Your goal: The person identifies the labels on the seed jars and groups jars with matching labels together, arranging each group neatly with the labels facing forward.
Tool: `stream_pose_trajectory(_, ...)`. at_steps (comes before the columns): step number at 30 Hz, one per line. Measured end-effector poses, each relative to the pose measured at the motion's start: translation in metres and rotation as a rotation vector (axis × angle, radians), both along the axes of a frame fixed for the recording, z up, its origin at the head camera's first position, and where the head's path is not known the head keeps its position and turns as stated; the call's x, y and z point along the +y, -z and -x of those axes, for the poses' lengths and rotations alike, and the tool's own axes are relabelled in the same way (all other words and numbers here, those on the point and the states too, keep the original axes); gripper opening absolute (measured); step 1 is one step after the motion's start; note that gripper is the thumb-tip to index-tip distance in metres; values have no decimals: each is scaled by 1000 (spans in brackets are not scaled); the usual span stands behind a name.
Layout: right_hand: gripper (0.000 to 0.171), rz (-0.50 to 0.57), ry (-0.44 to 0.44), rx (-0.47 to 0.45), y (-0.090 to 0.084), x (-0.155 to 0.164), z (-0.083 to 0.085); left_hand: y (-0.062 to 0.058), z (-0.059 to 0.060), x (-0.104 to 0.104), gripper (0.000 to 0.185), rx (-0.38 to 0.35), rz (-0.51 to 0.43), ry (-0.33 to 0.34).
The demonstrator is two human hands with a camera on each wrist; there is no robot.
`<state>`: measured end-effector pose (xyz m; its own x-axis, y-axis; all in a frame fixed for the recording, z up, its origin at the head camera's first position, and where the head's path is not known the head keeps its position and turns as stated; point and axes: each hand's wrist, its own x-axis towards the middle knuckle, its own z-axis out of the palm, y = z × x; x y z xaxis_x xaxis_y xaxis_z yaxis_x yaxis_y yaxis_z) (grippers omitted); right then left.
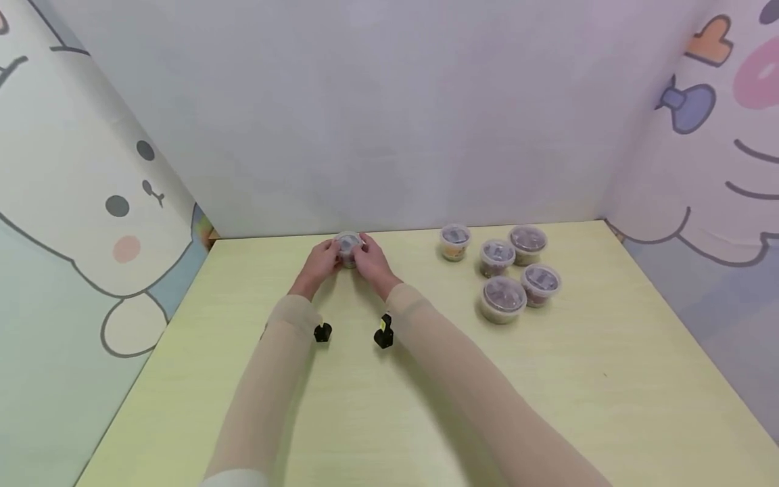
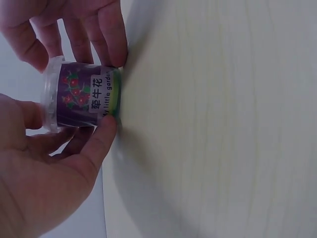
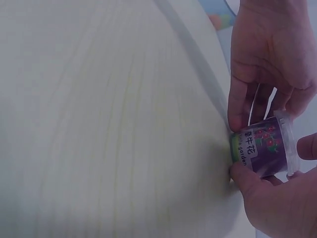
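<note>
I see both hands closed around one small cup (image 1: 348,247) at the far edge of the tabletop (image 1: 548,379), close to the back wall (image 1: 389,115). The left hand (image 1: 319,265) grips it from the left and the right hand (image 1: 372,264) from the right, so the cup sits between them with its clear lid up. In the left wrist view the cup (image 2: 81,94) shows a purple label with red flowers and a green band at its base, and the base meets the tabletop (image 2: 223,119). The left hand (image 2: 44,183) has its thumb pressed against the lower wall of the cup, while the fingers (image 2: 111,34) of the other hand curl over the opposite side. The right wrist view shows the same hold: the right hand (image 3: 277,198) with its thumb at the green band of the cup (image 3: 262,146), and the left hand (image 3: 270,54) with fingers down its far side.

Five more lidded cups (image 1: 505,270) stand in a loose cluster well to the right, also near the back edge and clear of the hands. Between the cluster and the held cup I see bare tabletop. The near half of the tabletop is open apart from the two sleeved forearms. A cartoon panel (image 1: 91,223) closes the left edge and another the right edge.
</note>
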<state>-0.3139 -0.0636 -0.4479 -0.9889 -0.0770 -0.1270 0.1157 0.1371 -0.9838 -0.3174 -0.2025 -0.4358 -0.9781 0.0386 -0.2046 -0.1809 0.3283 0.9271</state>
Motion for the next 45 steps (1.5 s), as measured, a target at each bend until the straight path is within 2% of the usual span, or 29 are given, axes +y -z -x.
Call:
stream_pose_trajectory(7,57,1,-14,5,-2,1,-2,0,1,6,56,32,155,-32)
stream_pose_trajectory(14,58,13,-25,-12,-1,3,-1,3,0,8,57,66,274,-29)
stream_pose_trajectory(19,58,55,-58,-49,1,7,3,-2,0,3,58,46,257,-15)
stream_pose_trajectory(24,63,205,-58,-121,6,21,6,-8,-1,-10,68,-18,166,28)
stream_pose_trajectory(26,62,234,-64,-131,2,29,5,-12,-1,-15,72,-2,173,34)
stream_pose_trajectory(29,59,226,-126,-145,-10,45,-1,-19,-4,-18,70,80,243,57)
stream_pose_trajectory(32,55,117,-261,-120,-25,71,-13,-27,-9,-14,61,214,334,92)
stream_pose_trajectory(35,53,-15,-384,-48,-39,104,-28,-34,-17,0,53,347,406,136)
stream_pose_trajectory(37,52,-100,-420,29,-48,127,-39,-39,-23,13,50,424,451,175)
stream_pose_trajectory(40,49,-148,-379,162,-58,164,-58,-47,-34,39,49,504,520,250)
stream_pose_trajectory(42,47,-164,-327,241,-61,191,-69,-50,-41,58,49,545,559,327)
stream_pose_trajectory(45,41,-204,-242,319,-61,232,-84,-52,-52,88,53,564,618,467)
